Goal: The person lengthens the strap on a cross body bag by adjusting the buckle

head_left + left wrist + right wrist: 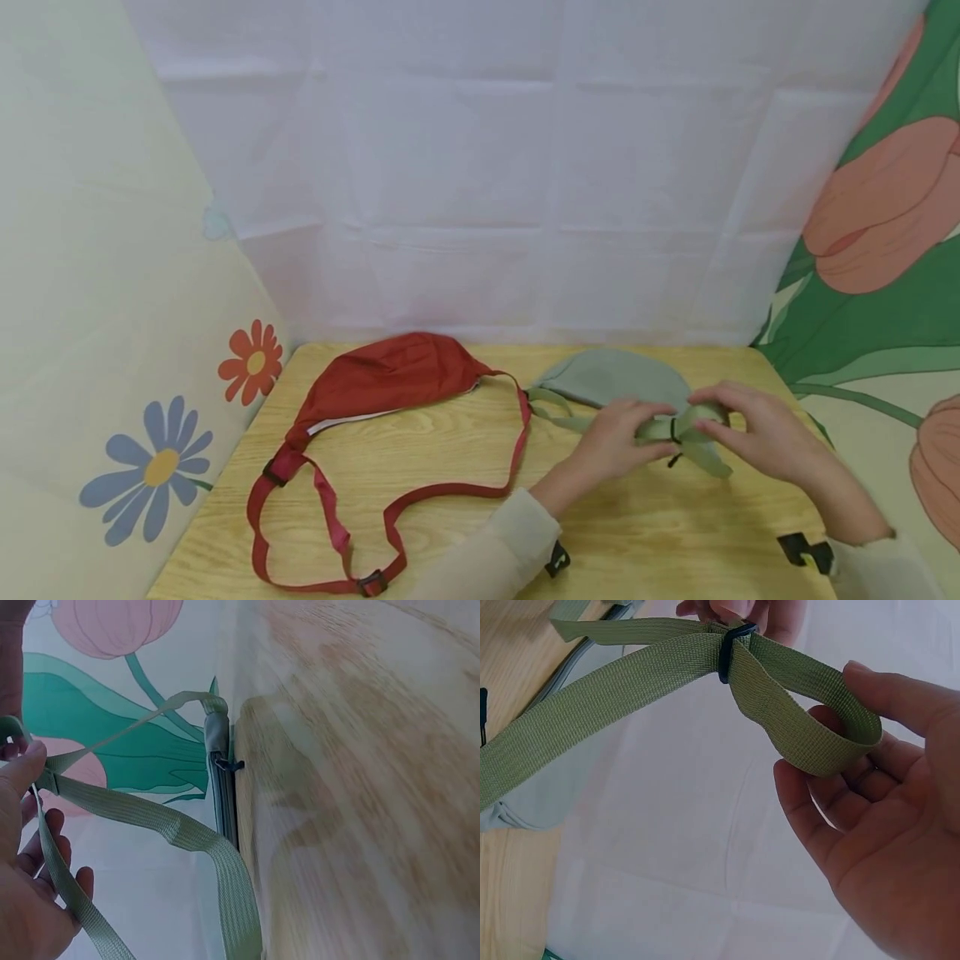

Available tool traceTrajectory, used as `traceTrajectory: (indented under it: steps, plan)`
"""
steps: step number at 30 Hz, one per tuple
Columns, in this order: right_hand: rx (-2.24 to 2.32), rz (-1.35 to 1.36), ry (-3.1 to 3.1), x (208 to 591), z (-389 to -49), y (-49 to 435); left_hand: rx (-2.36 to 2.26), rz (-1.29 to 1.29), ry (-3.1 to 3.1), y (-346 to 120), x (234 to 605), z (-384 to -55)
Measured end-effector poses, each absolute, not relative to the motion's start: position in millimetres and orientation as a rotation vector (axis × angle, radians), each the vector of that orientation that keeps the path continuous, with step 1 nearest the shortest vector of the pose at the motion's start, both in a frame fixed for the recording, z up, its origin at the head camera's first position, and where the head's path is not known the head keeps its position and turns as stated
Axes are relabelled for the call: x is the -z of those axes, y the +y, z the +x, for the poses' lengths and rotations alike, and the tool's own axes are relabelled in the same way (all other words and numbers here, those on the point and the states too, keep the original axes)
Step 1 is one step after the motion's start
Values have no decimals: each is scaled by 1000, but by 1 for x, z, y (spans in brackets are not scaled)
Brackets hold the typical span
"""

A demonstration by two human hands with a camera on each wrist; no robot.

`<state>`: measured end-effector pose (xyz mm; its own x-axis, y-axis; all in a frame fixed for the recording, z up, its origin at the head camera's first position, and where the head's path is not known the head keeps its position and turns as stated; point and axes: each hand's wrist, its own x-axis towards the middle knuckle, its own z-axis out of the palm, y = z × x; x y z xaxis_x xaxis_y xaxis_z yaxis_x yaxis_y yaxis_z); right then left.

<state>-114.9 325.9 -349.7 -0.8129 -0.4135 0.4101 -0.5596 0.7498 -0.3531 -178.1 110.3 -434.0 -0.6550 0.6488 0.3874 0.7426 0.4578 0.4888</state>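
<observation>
A pale grey-green belt bag (611,375) lies at the back right of the wooden table. Its green webbing strap (622,690) is lifted off the tabletop between both hands. My left hand (615,437) pinches the strap beside a black slider buckle (730,652); in the left wrist view the thumb presses on the webbing. To the right of the buckle the strap folds back into a loop (817,746). My right hand (765,429) holds the end of that loop, its thumb outside and fingers curled about it.
A red belt bag (405,371) lies at the left back, its red strap (450,489) winding towards the front edge. White cloth (450,167) hangs behind the wooden table (225,517). Flower-printed sheets (877,217) flank both sides.
</observation>
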Motion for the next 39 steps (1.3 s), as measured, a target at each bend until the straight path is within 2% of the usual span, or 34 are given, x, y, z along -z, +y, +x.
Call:
traceTrajectory:
  steps: [16,29,32,39]
  plan:
    - [-761,669,-2623,359,-108,334,1007,-1194,-2524,107,434,-178]
    - [-1282,630,-2472,385,-105,346,1050,-1169,-2583,93,438,-182]
    - [-1195,612,-2508,389,-103,345,979,-1186,-2569,94,437,-182]
    - [-621,720,-2518,390,-107,323,762,-1204,-2521,95,435,-180]
